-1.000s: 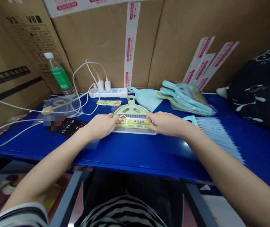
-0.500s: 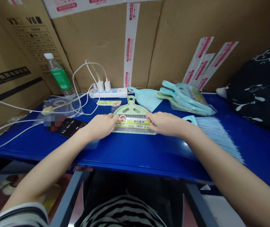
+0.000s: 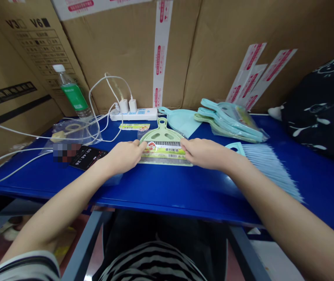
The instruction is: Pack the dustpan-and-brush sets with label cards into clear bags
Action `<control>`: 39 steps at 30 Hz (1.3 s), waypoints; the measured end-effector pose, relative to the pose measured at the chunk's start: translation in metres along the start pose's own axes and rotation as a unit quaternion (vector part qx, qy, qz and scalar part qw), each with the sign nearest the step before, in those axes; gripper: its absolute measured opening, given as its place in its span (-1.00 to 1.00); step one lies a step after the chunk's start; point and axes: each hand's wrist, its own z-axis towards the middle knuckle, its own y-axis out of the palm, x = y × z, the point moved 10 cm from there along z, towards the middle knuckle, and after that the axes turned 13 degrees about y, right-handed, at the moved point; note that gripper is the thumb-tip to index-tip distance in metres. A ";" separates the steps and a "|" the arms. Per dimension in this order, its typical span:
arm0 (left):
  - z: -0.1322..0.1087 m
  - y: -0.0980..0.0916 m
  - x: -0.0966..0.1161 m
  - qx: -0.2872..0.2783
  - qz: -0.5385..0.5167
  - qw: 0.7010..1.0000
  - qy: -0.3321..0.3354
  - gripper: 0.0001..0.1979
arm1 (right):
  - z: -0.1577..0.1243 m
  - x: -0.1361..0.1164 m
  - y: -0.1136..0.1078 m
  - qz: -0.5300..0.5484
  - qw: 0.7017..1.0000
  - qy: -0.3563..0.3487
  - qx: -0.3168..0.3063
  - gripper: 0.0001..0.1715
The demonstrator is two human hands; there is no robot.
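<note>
A green dustpan and brush set [image 3: 162, 137] in a clear bag lies flat on the blue table [image 3: 167, 191], its handle pointing away from me. Across it runs a yellow-green printed label [image 3: 169, 150]. My left hand [image 3: 128, 156] is closed on the set's left edge, thumb on top. On the right edge, my right hand [image 3: 200, 152] grips in the same way. Both hands pinch the bag and label ends; the fingertips underneath are hidden. Just behind lies a light blue dustpan [image 3: 182, 120]. A blue brush [image 3: 267, 164] rests beyond my right forearm.
Bagged dustpan sets [image 3: 231, 121] are stacked at the back right. A loose label [image 3: 134, 127] lies before a power strip [image 3: 137, 114] with white cables. At left are a bottle [image 3: 75, 95], a phone [image 3: 87, 157] and a plastic bag [image 3: 67, 130]. Cardboard [image 3: 120, 50] stands behind.
Both hands stay at the edges of the green set, which has hardly moved. The view has shifted very slightly, and the phone's timer has advanced by one second.
</note>
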 end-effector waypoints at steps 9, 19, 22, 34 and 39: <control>0.001 0.001 -0.001 0.004 0.003 1.000 0.003 -0.67 | 0.001 -0.003 0.000 -0.012 1.000 -0.008 0.027 -0.63; 0.001 0.000 0.000 0.013 0.019 1.000 0.008 -0.67 | -0.001 -0.001 0.000 -0.023 0.999 -0.005 0.027 -0.62; 0.001 0.000 0.000 0.013 0.024 1.000 0.008 -0.67 | 0.000 -0.002 0.000 -0.025 0.999 -0.007 0.028 -0.61; 0.000 0.002 0.001 -0.003 0.001 1.000 0.001 -0.69 | 0.000 -0.002 0.002 -0.028 0.999 -0.005 0.025 -0.61; 0.000 0.000 0.001 -0.008 0.013 1.000 -0.002 -0.69 | -0.001 -0.003 0.000 -0.031 0.999 -0.007 0.029 -0.61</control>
